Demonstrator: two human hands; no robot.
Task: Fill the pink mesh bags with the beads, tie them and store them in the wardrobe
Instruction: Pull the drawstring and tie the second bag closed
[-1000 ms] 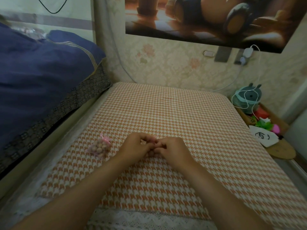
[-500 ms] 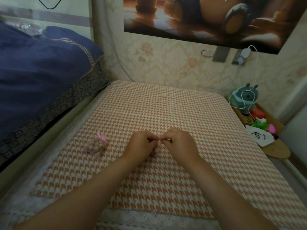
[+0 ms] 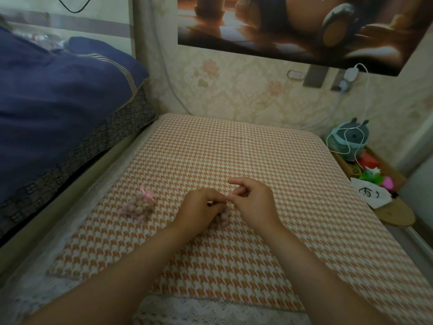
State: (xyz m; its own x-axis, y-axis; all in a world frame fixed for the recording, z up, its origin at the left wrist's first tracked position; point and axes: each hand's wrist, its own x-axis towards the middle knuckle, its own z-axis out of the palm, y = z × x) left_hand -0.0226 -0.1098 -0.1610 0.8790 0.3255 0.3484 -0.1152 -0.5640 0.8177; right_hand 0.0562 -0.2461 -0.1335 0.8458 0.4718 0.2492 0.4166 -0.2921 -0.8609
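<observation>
second mesh bag [image 3: 222,218] of beads sits mid houndstooth cloth [image 3: 234,148], toward near edge, tucked just under and between both hands. left hand [image 3: 201,207] and right hand [image 3: 251,202] both curled, pinching tie ends at bag neck, right index sticking up. pull looks sideways imo, left-right. tied bag [image 3: 140,205] well apart, toward left edge.

**Hands at the tie.** Your left hand [image 3: 199,207] and right hand [image 3: 254,205] cover most of the pink mesh bag of tan beads [image 3: 222,218] on the bed; only a few beads show between them. The thin strand your fingers [image 3: 236,182] pinch is too small to trace. Both forearms run off the bottom edge. The brown wall poster [image 3: 293,26] is cropped by the top edge, its picture blurred.
</observation>
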